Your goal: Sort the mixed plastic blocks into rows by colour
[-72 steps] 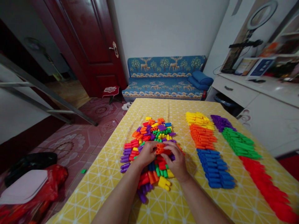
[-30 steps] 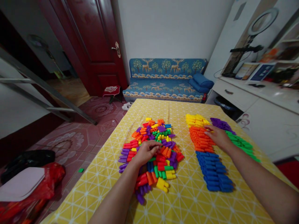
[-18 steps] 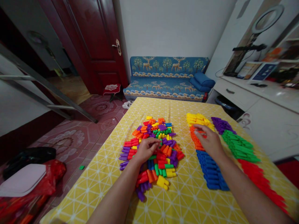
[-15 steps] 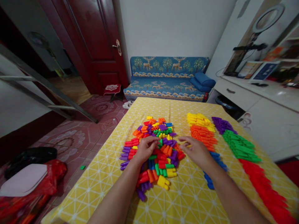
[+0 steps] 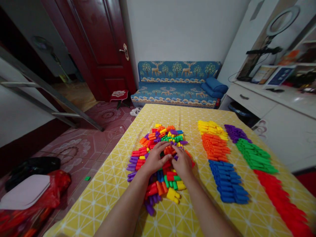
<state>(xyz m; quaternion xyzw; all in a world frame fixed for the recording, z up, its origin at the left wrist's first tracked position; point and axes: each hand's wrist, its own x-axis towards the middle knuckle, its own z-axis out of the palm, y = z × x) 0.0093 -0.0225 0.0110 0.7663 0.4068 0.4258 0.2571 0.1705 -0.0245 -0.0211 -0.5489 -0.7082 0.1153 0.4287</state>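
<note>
A mixed pile of bullet-shaped plastic building blocks (image 5: 138, 163) in several colours lies on the yellow patterned tablecloth. Over its middle, my left hand (image 5: 156, 158) curls its fingers and thumb around one side of an orange-red building block (image 5: 169, 150). My right hand (image 5: 183, 163) meets it from the other side, fingertips bent against the same block. The hands partly cover that block and the pieces beneath. Nearest the right wrist, a yellow block (image 5: 173, 195) lies at the pile's front edge.
Sorted blocks lie to the right: yellow (image 5: 211, 129), orange (image 5: 215, 147), blue (image 5: 228, 182), purple (image 5: 237, 133), green (image 5: 256, 155) and red (image 5: 281, 200). A patterned sofa (image 5: 175, 87) stands beyond the table, a white cabinet (image 5: 283, 128) to the right. One green block (image 5: 87, 178) is on the floor.
My right hand has moved left from beside the pile to meet my left hand over it, uncovering the blue group. An orange-red block now shows between the hands.
</note>
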